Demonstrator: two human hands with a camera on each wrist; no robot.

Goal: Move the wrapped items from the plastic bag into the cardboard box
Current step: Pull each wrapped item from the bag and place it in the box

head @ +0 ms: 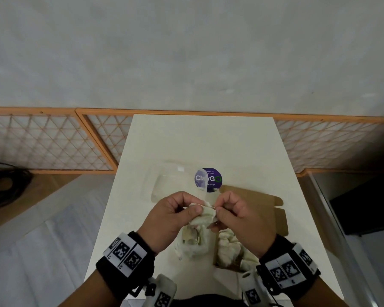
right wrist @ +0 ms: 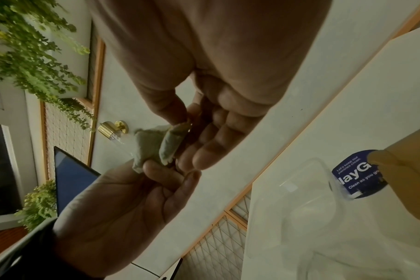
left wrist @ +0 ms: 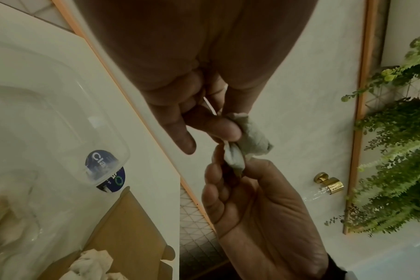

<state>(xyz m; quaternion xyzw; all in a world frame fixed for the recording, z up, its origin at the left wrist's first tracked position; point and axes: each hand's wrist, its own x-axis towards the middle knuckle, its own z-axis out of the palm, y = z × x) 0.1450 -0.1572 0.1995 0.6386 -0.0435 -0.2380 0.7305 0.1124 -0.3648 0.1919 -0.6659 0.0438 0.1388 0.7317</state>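
At the centre of the head view, a wrapped item (head: 205,214) is being pinched at its left end by the left hand (head: 175,214) and at its right end by the right hand (head: 235,212), its long axis lying left to right above the counter (head: 204,138). More wrapped items are lying in the plastic bag (head: 194,240) and the cardboard box (head: 259,209) lower down. "ClayGo" and "Clean as you go" are being shown on a purple sticker (head: 212,178).
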